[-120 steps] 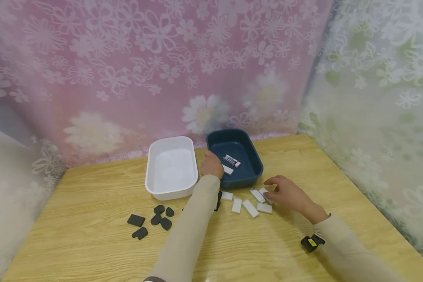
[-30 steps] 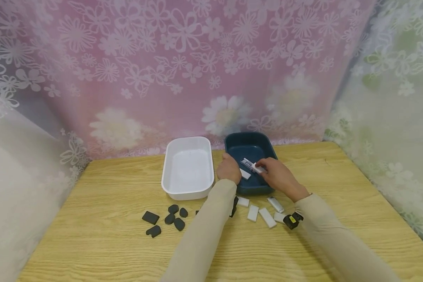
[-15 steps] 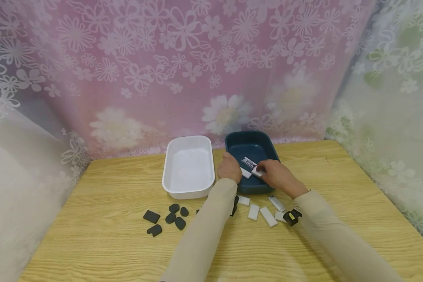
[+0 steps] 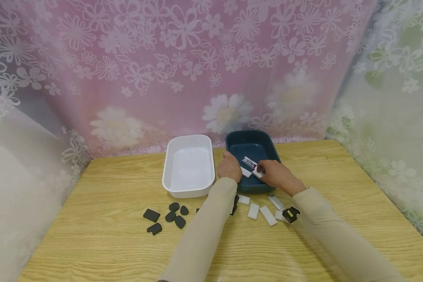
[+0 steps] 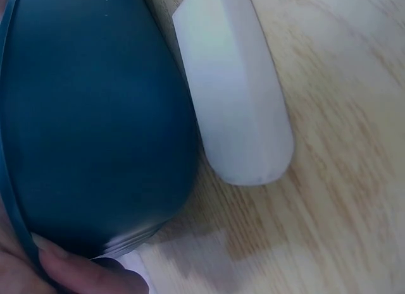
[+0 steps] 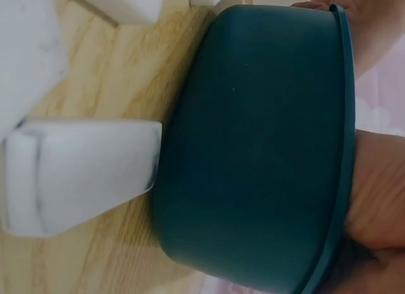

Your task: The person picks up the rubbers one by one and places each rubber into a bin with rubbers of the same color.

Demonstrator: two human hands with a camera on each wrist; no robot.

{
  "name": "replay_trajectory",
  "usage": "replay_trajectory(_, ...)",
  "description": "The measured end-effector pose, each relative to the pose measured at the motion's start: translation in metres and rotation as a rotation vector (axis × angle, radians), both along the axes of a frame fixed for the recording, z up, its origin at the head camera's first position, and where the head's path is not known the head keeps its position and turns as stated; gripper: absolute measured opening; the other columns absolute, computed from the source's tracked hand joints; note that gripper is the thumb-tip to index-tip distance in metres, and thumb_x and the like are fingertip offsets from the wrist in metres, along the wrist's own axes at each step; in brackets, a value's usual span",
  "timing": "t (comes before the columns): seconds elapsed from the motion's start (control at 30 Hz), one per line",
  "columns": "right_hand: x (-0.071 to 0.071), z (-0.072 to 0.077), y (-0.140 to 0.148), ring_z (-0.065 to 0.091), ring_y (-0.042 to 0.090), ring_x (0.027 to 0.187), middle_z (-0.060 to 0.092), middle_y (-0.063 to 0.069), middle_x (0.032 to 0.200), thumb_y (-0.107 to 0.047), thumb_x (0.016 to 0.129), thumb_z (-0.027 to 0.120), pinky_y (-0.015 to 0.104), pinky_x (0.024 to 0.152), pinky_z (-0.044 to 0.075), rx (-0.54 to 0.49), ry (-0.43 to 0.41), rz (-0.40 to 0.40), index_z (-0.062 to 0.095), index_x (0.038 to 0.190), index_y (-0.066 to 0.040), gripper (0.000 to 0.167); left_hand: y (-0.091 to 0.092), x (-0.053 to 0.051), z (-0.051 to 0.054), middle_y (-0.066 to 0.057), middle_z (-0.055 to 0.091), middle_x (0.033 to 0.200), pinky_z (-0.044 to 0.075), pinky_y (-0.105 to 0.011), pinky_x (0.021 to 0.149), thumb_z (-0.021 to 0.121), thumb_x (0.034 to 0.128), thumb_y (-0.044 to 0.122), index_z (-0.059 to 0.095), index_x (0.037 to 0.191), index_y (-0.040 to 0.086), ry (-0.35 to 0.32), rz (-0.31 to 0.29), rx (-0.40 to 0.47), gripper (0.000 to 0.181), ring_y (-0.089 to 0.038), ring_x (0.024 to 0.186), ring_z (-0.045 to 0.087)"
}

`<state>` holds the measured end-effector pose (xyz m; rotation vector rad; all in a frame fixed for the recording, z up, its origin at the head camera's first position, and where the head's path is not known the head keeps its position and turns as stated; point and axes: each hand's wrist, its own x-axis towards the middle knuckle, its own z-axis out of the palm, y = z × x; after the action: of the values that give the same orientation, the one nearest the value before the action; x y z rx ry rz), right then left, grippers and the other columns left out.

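Dark blue and deep-sided, a tray (image 4: 244, 149) stands by the table's far edge. Reaching over its right rim, near the close right corner, the right hand (image 4: 277, 174) pinches a white block (image 4: 257, 173) inside the tray. The left hand (image 4: 229, 168) grips the tray's left rim. A plain block (image 4: 246, 172) and a printed block (image 4: 249, 162) lie beside the pinched one, between the hands. Five loose blocks (image 4: 268, 216), all whitish, lie on the wood-grained table (image 4: 109, 188), just outside the tray's near wall. To the left stands a white tray (image 4: 188, 168), also by the far edge; six black pieces (image 4: 179, 222) sit before its near wall. Pink flowered cloth (image 4: 144, 78) hangs behind the far edge, pale green-and-white cloth (image 4: 391, 117) along the right edge. Dark lettering on the printed block is too small to read; a black wrist device (image 4: 293, 216) on the right arm bears a yellow patch.
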<state>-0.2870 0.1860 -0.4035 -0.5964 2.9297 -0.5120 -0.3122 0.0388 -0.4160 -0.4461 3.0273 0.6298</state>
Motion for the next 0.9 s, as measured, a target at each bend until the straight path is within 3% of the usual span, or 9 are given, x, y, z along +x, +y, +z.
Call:
replay_trajectory(0.37,-0.004,0.004,-0.001,0.054,0.02,0.069,0.059,0.005,0.081,0.001,0.083,0.063,0.037,0.064,0.046,0.046,-0.113,0.022,0.063,0.089,-0.003,0.007,-0.001,0.001,0.0,-0.012,0.07,0.094,0.054,-0.036,0.067,0.065,0.0886,0.02,0.044,0.107,0.007,0.002,-0.01,-0.014,0.031,-0.023,0.083,0.068)
replay_trajectory(0.5,-0.004,0.005,0.0,0.053,0.019,0.067,0.059,0.004,0.078,-0.002,0.084,0.063,0.037,0.064,0.045,0.051,-0.115,0.011,0.064,0.085,-0.002,0.002,0.001,0.001,0.001,-0.012,0.07,0.094,0.054,-0.036,0.067,0.065,0.0886,0.021,0.043,0.107,0.007,0.002,-0.021,-0.012,0.032,-0.023,0.082,0.068)
replay_trajectory(0.7,-0.002,0.002,0.003,0.058,0.02,0.069,0.064,0.006,0.079,-0.006,0.089,0.061,0.04,0.068,0.049,-0.019,-0.027,0.046,0.069,0.087,-0.001,0.01,0.002,0.0,0.0,-0.012,0.07,0.093,0.054,-0.036,0.066,0.063,0.0897,0.02,0.044,0.107,0.007,0.011,-0.023,-0.015,0.029,-0.023,0.081,0.068)
replay_trajectory(0.9,0.004,-0.006,0.01,0.061,0.026,0.088,0.063,0.011,0.097,-0.005,0.093,0.059,0.042,0.077,0.05,-0.208,0.082,0.103,0.068,0.104,0.003,0.016,-0.002,-0.001,-0.002,-0.012,0.07,0.093,0.054,-0.037,0.065,0.064,0.0893,0.02,0.044,0.108,0.007,0.008,-0.024,-0.025,0.031,-0.023,0.081,0.068)
